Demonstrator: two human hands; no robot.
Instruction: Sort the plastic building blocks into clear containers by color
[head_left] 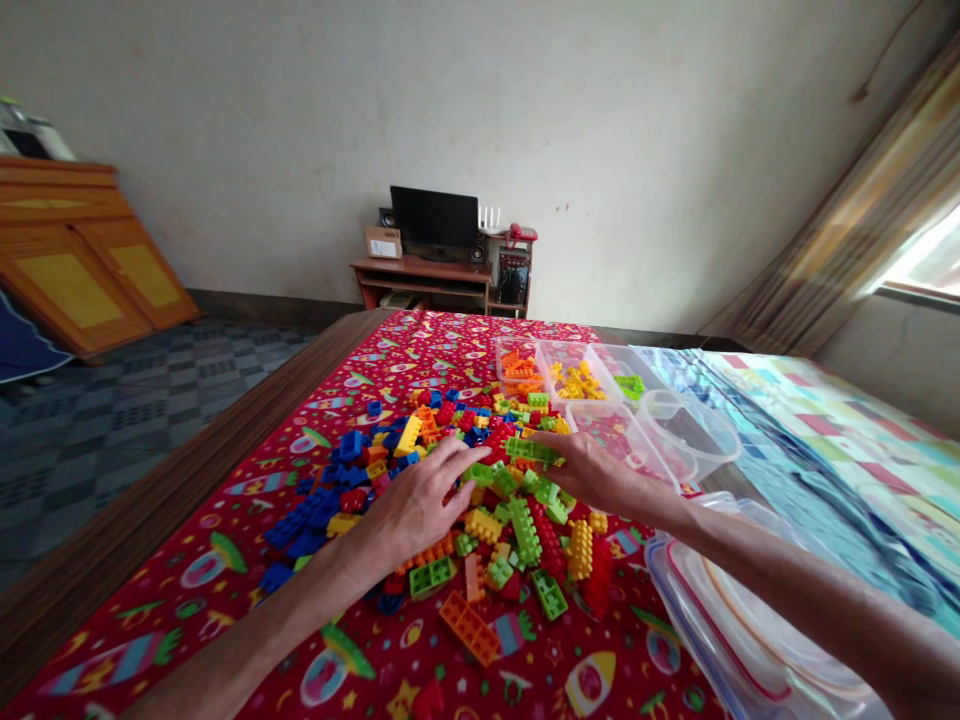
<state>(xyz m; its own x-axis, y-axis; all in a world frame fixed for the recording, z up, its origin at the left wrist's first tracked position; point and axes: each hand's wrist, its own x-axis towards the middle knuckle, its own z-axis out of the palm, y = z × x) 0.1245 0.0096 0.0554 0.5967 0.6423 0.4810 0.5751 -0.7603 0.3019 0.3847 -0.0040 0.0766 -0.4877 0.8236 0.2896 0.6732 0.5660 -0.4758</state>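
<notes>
A heap of plastic building bricks point(420, 450) in blue, red, orange, yellow and green lies on a red patterned tablecloth point(225, 560). My left hand point(416, 500) lies palm down over the heap's middle with its fingers stretched out towards green bricks. My right hand point(589, 470) reaches in from the right, and its fingers are closed on a long green brick point(532, 452) at the top of the heap.
Clear tubs at the back hold orange bricks point(519, 368), yellow bricks point(574, 380) and green bricks point(630, 384). A clear round bowl point(694, 425) and stacked lids point(735, 640) sit at the right. A desk with a monitor point(435, 225) stands by the far wall.
</notes>
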